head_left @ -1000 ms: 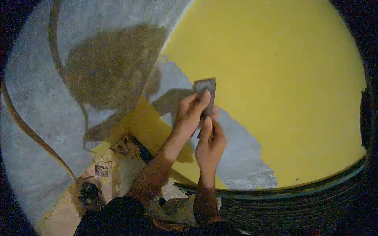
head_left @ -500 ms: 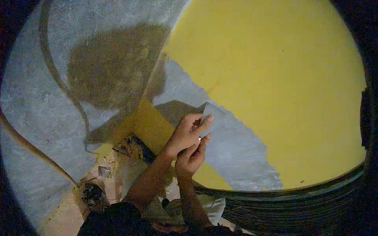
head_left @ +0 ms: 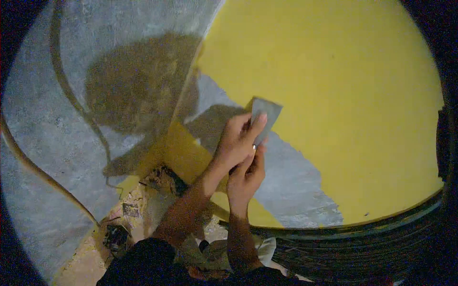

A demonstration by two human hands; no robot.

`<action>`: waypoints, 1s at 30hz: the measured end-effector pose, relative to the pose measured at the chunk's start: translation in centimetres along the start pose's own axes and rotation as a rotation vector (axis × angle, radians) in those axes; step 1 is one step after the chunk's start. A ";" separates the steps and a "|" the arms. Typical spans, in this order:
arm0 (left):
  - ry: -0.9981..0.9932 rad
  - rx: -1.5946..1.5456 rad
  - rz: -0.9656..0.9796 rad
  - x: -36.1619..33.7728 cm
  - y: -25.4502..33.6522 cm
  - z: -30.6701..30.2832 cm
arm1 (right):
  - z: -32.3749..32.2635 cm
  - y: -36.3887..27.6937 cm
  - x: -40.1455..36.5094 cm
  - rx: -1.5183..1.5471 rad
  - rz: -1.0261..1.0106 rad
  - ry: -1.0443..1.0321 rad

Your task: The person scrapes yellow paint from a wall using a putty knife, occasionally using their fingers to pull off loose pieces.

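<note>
My left hand [head_left: 236, 142] is closed round a flat grey rectangular piece [head_left: 267, 110], its thumb pressed on the face. Just below, my right hand [head_left: 245, 180] has its fingers curled close against the left hand, by the lower end of the grey piece. What the right fingers grip is hidden. A small shiny spot shows between the hands. Behind them is a surface with a large yellow area [head_left: 324, 86] and a bare grey patch [head_left: 298, 183] with a ragged edge.
A mottled grey surface [head_left: 28, 86] fills the left side, with dark shadows over it. A hose or cable [head_left: 45, 177] runs down to a dark object [head_left: 116, 238] at lower left. Dark layered material [head_left: 353, 252] curves along the lower right.
Both hands have moved up and slightly right with the grey piece. More of its face shows, and its upper end now overlaps the yellow area.
</note>
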State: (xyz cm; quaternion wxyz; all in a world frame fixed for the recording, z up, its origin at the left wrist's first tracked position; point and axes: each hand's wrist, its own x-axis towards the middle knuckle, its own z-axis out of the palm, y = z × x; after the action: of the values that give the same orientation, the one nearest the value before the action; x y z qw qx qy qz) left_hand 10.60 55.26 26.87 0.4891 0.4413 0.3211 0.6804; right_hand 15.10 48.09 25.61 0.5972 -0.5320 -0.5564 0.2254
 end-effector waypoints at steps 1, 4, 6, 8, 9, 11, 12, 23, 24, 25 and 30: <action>0.036 0.042 0.019 -0.5 -1.2 0.1 | -0.2 0.3 -0.8 -0.102 -0.028 0.029; 0.052 0.118 0.021 -3.1 -2.2 -0.8 | -0.4 3.3 -3.6 -0.152 -0.055 0.041; 0.021 0.075 -0.211 -4.2 -3.8 -1.7 | -0.2 5.2 -4.7 -0.106 -0.038 0.027; -0.011 0.037 -0.450 -4.6 -4.2 -1.9 | 0.0 6.4 -5.3 -0.204 -0.089 0.070; -0.013 0.095 -0.189 -4.6 -2.9 -1.9 | 0.3 7.0 -5.5 -0.202 -0.081 0.070; -0.017 0.157 0.072 -4.5 0.0 -2.0 | 1.0 7.8 -5.8 -0.187 -0.083 0.180; -0.038 0.059 -0.155 -4.4 1.5 -1.8 | 1.2 7.7 -5.7 -0.183 -0.077 0.183; -0.166 0.117 -0.254 -1.9 -0.3 -2.8 | 2.9 3.8 -4.3 -0.151 0.000 0.178; -0.108 0.123 -0.107 -1.4 -1.5 -2.7 | 2.4 2.4 -3.5 -0.150 0.000 0.178; -0.050 0.126 0.039 -1.0 -2.7 -2.5 | 1.4 0.7 -2.2 -0.189 0.003 0.067; 0.004 -0.170 -0.185 -1.0 -0.2 -1.1 | -0.6 1.0 -0.4 -0.292 -0.054 -0.079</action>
State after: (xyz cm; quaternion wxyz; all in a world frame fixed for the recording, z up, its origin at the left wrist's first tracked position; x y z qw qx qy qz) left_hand 9.84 54.34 25.95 0.5847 0.3656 0.3026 0.6580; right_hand 15.85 47.87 24.69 0.4973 -0.5886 -0.6203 0.1466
